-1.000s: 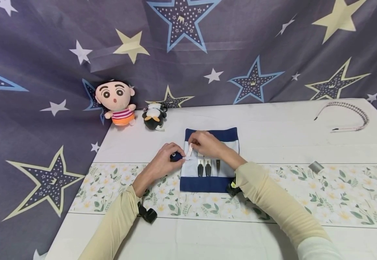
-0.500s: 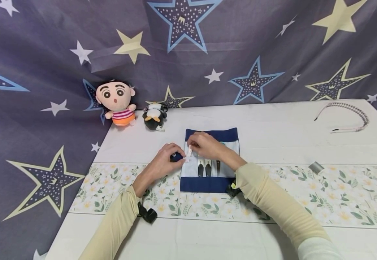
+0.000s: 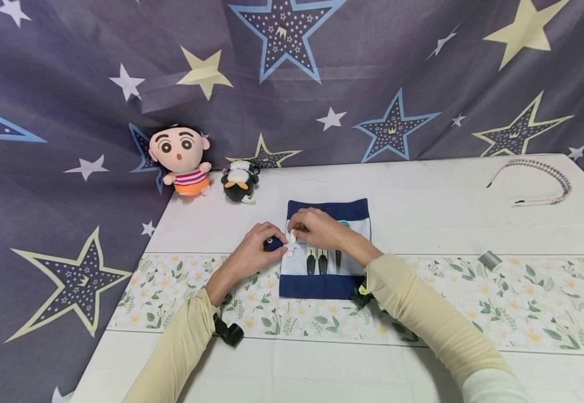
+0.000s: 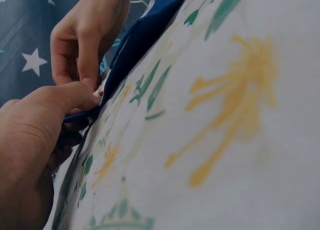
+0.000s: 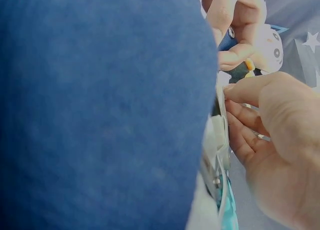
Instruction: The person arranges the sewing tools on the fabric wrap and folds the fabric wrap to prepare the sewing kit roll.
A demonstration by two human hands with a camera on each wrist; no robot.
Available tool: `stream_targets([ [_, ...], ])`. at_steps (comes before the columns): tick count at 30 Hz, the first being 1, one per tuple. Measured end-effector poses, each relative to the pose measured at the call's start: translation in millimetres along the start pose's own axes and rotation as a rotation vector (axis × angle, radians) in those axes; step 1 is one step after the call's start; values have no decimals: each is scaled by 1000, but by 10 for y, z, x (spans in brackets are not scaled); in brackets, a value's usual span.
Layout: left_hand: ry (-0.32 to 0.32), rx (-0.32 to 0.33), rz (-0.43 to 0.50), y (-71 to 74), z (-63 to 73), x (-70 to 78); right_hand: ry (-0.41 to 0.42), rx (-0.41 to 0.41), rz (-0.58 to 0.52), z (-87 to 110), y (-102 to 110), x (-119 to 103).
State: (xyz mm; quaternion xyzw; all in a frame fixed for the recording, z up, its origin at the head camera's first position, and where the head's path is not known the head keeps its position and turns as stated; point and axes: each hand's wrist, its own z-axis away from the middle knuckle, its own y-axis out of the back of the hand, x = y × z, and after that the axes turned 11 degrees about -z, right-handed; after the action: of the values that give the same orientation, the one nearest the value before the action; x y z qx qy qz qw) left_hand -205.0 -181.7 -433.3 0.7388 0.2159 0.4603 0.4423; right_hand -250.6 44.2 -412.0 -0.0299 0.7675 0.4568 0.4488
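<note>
On the table lies an unfolded tool roll (image 3: 317, 286) with navy borders and a pale inside. Several slim tools with dark handles (image 3: 317, 264) sit in its middle band. My left hand (image 3: 259, 249) pinches the roll's left edge, where a navy flap (image 3: 272, 243) with a snap shows. The fingertips of my right hand (image 3: 319, 226) pinch the top of a slim white tool with a pinkish pattern (image 3: 291, 252); a pale band crosses it. In the left wrist view, both hands' fingertips meet at the navy edge. The right wrist view is mostly covered by blue cloth (image 5: 100, 110).
A teal-handled item (image 3: 344, 223) shows beside my right hand. Behind, to the left, are a plush doll (image 3: 183, 159) and a penguin plush (image 3: 239, 180). A headband (image 3: 544, 165) lies far right, with a small grey piece (image 3: 490, 259) in front of it. A starry curtain hangs behind.
My right hand has come slightly down toward me, and the slim white tool has slid down past the pale band. My left hand stays at the edge.
</note>
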Motion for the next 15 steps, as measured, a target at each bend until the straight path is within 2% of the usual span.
stream_targets([
  [9,14,-6,12,-8,-5,-5,61,14,10,21,-7,4],
  [15,15,-16,23,10,-3,4,59,1,17,25,-10,-14],
])
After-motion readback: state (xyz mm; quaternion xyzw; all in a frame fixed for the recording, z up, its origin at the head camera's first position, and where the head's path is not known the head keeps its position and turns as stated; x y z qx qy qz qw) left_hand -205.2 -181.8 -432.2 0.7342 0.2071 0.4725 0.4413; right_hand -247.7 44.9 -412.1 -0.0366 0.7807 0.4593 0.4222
